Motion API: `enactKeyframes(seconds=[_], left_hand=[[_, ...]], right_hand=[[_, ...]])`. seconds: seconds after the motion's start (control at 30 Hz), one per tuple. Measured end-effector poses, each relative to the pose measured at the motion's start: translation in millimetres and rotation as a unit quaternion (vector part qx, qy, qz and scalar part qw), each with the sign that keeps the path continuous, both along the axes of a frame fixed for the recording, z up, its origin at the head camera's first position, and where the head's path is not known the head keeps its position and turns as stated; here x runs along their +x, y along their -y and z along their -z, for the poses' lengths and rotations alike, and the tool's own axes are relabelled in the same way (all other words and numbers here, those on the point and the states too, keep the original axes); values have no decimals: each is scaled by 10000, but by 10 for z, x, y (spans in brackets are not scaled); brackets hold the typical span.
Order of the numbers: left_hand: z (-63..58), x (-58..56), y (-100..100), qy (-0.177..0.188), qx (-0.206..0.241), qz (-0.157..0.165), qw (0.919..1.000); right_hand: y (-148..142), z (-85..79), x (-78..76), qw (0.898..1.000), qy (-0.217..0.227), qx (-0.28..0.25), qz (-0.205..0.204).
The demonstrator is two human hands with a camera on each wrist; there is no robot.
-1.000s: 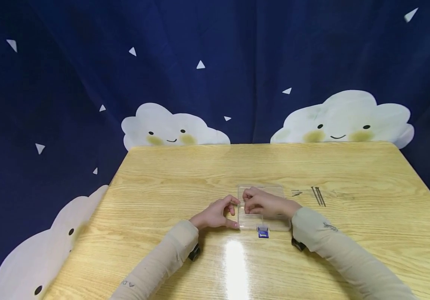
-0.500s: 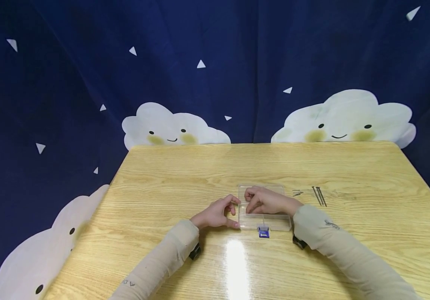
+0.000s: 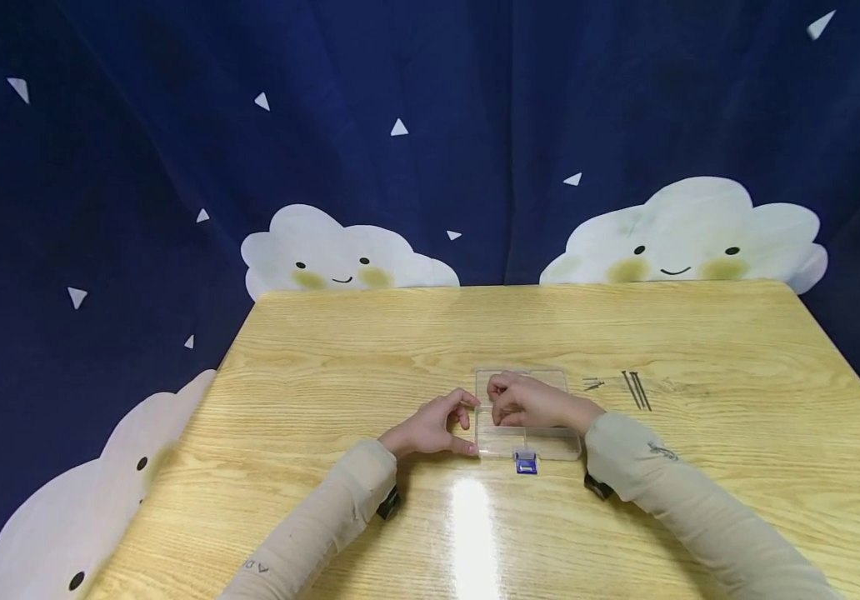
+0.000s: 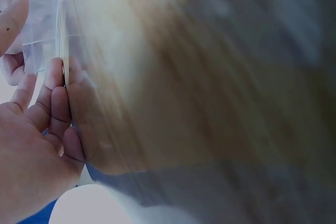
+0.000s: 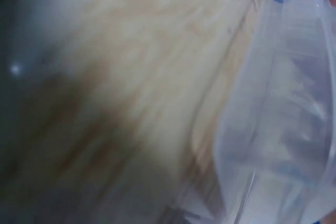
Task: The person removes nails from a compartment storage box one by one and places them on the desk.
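A clear plastic compartment box (image 3: 553, 443) lies on the table with its lid (image 3: 557, 379) laid back on the far side. Its blue latch (image 3: 526, 463) hangs at the front edge. My left hand (image 3: 433, 427) holds the box's left end, thumb at the near corner and index finger farther back; the left wrist view shows its fingertips (image 4: 54, 72) against the plastic. My right hand (image 3: 535, 403) reaches over the box, fingers bent down into the left compartments. I cannot tell whether those fingertips pinch anything. The right wrist view shows the box wall (image 5: 273, 103) close up.
Right of the box lie several short screws or nails (image 3: 592, 384). Farther right are several long dark nails (image 3: 636, 392), side by side. The wooden table (image 3: 340, 358) ends at a dark blue curtain (image 3: 430, 167) with cloud pictures.
My right fingers have shifted slightly to the right inside the box and the wrist has lifted a little off its right part. The left hand stays in place at the box's end.
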State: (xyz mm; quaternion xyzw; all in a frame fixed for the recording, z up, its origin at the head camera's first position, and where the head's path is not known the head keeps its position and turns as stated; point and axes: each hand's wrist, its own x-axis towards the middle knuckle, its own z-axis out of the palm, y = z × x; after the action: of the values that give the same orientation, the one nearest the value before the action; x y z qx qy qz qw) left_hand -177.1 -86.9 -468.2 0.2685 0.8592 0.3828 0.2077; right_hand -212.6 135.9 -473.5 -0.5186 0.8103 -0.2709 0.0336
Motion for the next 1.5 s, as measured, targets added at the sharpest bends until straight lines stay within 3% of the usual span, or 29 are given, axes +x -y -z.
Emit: enactKeyframes(seconds=[0.4, 1.23, 1.5], left_hand=[[-1, 3, -2, 35, 75, 6, 10000], [23, -20, 7, 196, 112, -8, 9997], [-10, -1, 1, 43, 174, 63, 9998]], right_hand=[[52, -7, 20, 9996, -226, 69, -162], [-12, -2, 23, 9994, -195, 256, 101], [11, 3, 40, 9991, -331, 238, 95]])
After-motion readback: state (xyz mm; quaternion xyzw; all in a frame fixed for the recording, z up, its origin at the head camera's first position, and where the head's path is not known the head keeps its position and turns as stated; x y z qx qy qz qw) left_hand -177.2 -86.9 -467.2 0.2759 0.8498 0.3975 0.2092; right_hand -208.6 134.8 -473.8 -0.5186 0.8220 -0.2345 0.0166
